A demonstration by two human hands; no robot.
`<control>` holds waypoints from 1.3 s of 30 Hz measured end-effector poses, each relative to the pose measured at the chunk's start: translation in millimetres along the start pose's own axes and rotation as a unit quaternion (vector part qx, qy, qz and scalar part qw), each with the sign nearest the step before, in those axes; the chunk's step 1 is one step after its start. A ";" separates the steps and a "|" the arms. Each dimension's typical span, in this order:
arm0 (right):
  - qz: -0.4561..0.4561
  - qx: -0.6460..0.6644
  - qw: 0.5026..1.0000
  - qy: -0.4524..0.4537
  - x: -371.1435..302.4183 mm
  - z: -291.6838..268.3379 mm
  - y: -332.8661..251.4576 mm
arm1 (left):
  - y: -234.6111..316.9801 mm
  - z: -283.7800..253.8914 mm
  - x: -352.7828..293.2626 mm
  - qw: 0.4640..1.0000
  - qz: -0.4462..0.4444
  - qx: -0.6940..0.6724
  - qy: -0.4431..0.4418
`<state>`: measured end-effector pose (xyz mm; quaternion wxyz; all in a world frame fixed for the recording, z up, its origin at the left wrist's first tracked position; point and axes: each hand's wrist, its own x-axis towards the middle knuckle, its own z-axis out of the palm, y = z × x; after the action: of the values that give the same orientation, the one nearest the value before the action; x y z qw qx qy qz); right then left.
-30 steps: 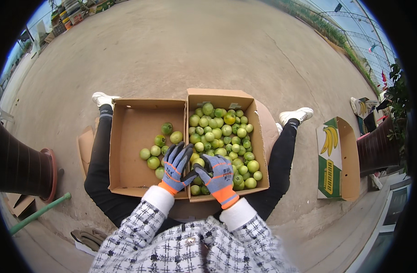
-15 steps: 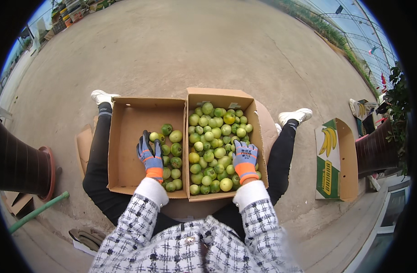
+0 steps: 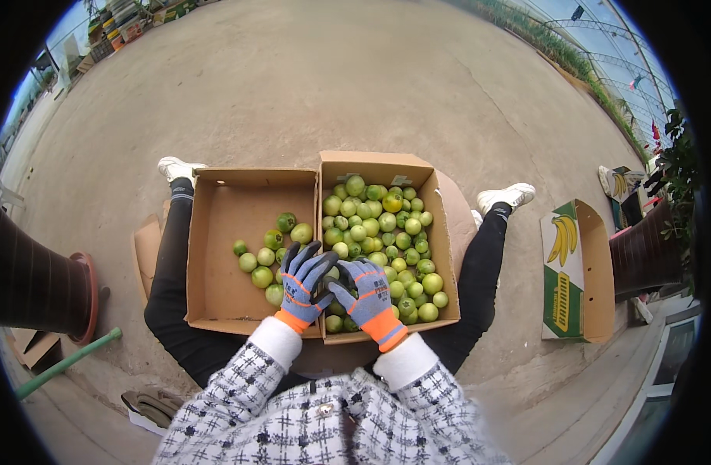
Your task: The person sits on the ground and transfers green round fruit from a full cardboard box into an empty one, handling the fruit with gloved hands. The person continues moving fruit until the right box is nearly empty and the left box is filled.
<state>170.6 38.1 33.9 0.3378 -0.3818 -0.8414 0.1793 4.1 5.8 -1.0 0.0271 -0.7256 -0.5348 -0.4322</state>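
Observation:
Green tomatoes (image 3: 358,232) fill the right cardboard box (image 3: 379,158), a few of them paler or yellowish. In the left cardboard box (image 3: 216,294) lies a smaller group of green tomatoes (image 3: 262,277), gathered on its right side. My left hand (image 3: 303,285), in a grey-blue and orange glove with dark fingertips, is curled close to the wall between the boxes. Facing it, my right hand (image 3: 363,291) bends over the near left part of the right box. Their fingertips nearly meet. Green shows between them, but the fingers hide what they hold.
Both boxes stand between my outstretched legs (image 3: 479,271). A banana-printed carton (image 3: 576,271) is on the right, beside a dark pot (image 3: 642,260). To the left are another large dark pot (image 3: 37,271) and a green pipe (image 3: 69,363). Concrete floor (image 3: 332,85) stretches ahead.
My left hand has moved right, off the left box's tomatoes, uncovering several. My right hand has come left and nearer across the right box, so the two hands now meet.

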 end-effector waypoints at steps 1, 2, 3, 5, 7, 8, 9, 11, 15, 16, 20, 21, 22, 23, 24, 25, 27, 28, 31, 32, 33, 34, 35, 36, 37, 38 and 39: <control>0.000 -0.001 1.000 -0.028 1.3 -1.0 1.6 | -5.5 -2.7 -2.5 1.000 -0.023 0.010 0.009; 0.000 -0.002 0.998 -0.056 3.7 -2.8 5.1 | -10.9 -5.6 -5.0 0.999 -0.047 0.019 0.019; 0.026 -0.039 0.998 -0.040 6.4 -7.2 10.9 | -16.0 -8.3 -3.7 0.995 -0.075 0.022 0.054; 0.051 -0.163 0.985 0.011 7.3 -11.3 34.3 | -26.1 -16.0 -7.8 0.976 -0.185 0.021 0.115; 0.091 -0.280 0.953 -0.069 3.8 -10.8 58.2 | -50.1 -13.9 -23.2 0.950 -0.261 0.032 0.169; 0.105 -0.322 0.933 -0.124 0.9 -9.6 67.8 | -63.4 -12.6 -30.2 0.943 -0.280 0.038 0.175; 0.127 -0.305 0.934 -0.135 0.6 -7.3 70.1 | -66.6 -12.4 -32.5 0.931 -0.323 0.072 0.155; 0.170 -0.271 0.934 -0.157 -1.4 -3.6 74.2 | -72.6 -7.6 -34.2 0.924 -0.342 0.081 0.152; 0.161 -0.237 0.954 -0.090 3.3 -2.6 72.6 | -70.1 -8.9 -30.0 0.932 -0.297 0.141 0.153; 0.142 -0.214 0.966 -0.034 1.8 -2.2 75.4 | -65.3 -10.4 -26.9 0.935 -0.276 0.161 0.156; 0.114 0.055 0.990 0.066 3.4 -3.0 62.5 | -16.9 -25.1 -0.4 0.983 -0.125 0.108 0.080; 0.124 0.122 0.984 0.039 8.3 -5.9 52.4 | -7.7 -25.7 2.5 0.991 -0.087 0.090 0.053; 0.150 0.188 0.971 -0.003 8.9 -9.2 42.6 | 1.0 -25.2 4.3 0.996 -0.050 0.071 0.026; 0.111 0.162 0.981 0.005 5.4 -3.8 37.9 | 8.1 -22.8 4.4 0.999 -0.012 0.051 -0.001; 0.073 0.134 0.988 0.014 0.8 1.9 32.4 | 13.2 -16.4 1.0 0.999 -0.003 0.030 -0.023; 0.036 0.093 0.995 0.006 -0.2 5.4 22.7 | 10.2 -8.8 -5.8 1.000 -0.001 0.024 -0.015; -0.006 0.014 1.000 0.000 -1.5 11.4 8.4 | 8.3 -6.6 -13.0 1.000 -0.021 0.022 -0.003; 0.001 0.004 1.000 -0.006 -1.6 10.2 9.4 | 6.4 -7.1 -13.6 0.999 -0.025 0.021 -0.002; 0.016 -0.037 0.999 0.021 3.3 2.0 12.6 | 3.5 -13.9 -10.1 0.997 -0.066 0.017 0.018; 0.035 -0.094 0.995 0.017 6.1 -2.7 13.2 | -4.8 -16.8 -9.3 0.996 -0.080 0.033 0.039; 0.036 -0.169 0.985 0.000 5.9 -5.2 17.4 | -10.6 -20.8 -8.4 0.991 -0.107 0.052 0.067; 0.038 -0.245 0.969 -0.016 5.5 -5.9 21.8 | -16.7 -25.0 -7.8 0.984 -0.132 0.070 0.096; 0.055 -0.272 0.959 -0.052 0.9 -1.9 27.5 | -26.5 -26.5 -12.2 0.976 -0.166 0.077 0.119; 0.073 -0.299 0.948 -0.087 -6.2 4.0 34.4 | -36.7 -26.0 -17.6 0.966 -0.199 0.084 0.141; 0.088 -0.322 0.935 -0.123 -7.4 6.4 34.8 | -43.1 -27.4 -21.6 0.955 -0.238 0.104 0.141; 0.090 -0.334 0.928 -0.137 -7.1 7.3 36.5 | -53.2 -23.2 -29.6 0.948 -0.263 0.106 0.142; 0.092 -0.344 0.922 -0.151 -3.2 6.8 35.0 | -56.0 -22.1 -29.7 0.945 -0.266 0.138 0.133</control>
<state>185.6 57.9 8.1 0.0365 -0.5182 -0.8538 -0.0354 -55.5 -3.8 -30.4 0.0820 -0.4823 -0.7543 -0.4377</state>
